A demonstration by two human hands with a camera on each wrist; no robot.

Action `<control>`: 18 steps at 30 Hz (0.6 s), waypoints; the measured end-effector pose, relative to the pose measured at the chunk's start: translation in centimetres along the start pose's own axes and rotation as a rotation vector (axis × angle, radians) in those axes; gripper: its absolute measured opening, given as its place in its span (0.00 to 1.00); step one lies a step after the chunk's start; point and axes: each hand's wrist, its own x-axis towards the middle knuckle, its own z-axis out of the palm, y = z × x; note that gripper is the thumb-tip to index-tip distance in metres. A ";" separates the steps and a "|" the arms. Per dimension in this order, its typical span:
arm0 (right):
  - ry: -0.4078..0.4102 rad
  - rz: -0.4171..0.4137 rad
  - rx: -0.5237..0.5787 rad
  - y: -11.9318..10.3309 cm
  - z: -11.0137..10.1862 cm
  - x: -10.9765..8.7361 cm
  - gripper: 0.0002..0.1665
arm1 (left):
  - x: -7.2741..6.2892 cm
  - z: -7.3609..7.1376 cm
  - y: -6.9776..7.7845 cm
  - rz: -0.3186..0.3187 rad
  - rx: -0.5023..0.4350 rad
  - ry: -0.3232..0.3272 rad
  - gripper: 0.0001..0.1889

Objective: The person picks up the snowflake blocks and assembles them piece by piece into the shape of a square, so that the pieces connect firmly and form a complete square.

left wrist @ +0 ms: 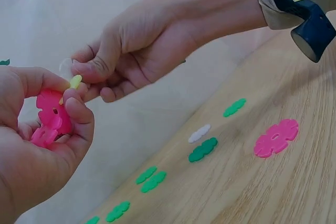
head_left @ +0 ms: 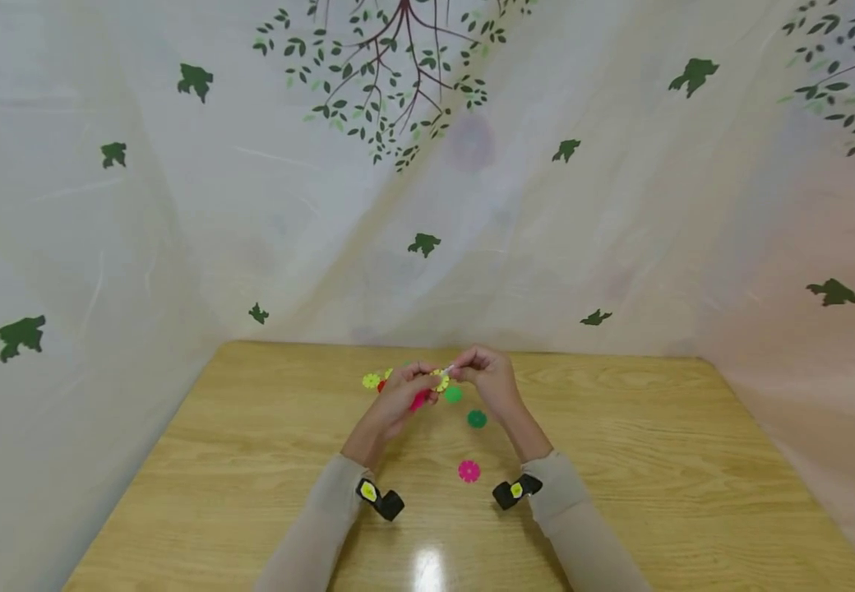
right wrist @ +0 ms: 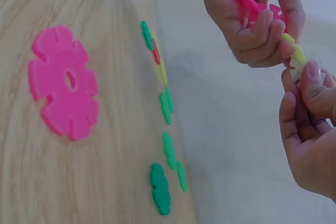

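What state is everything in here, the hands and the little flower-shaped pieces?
Left hand: gripping the held pink pieces and yellow piece.
Right hand: pinching the held white piece.
Held pink pieces: overlapping; whether joined is unclear.
Yellow piece: close against the held white piece; whether joined is unclear.
Loose pink piece: flat on the table.
Dark green piece: flat on the table.
Loose white piece: flat on the table.

left grip [head_left: 398, 399]: yellow disc [head_left: 440, 382] | right grip [head_left: 492, 382]: white piece [head_left: 448, 370] | table [head_left: 620, 460]: 1 pink disc [head_left: 469, 471]
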 end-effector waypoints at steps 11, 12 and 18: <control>-0.051 0.012 0.024 -0.5 -0.6 -0.1 0.05 | -0.1 0.1 0.4 -0.023 0.004 0.006 0.04; -0.055 0.013 0.013 -0.5 -0.7 -0.1 0.08 | -0.1 0.1 0.4 -0.022 0.009 0.009 0.04; -0.091 0.006 -0.082 -0.4 -0.9 0.2 0.13 | 0.1 -0.3 0.3 -0.030 0.043 0.035 0.03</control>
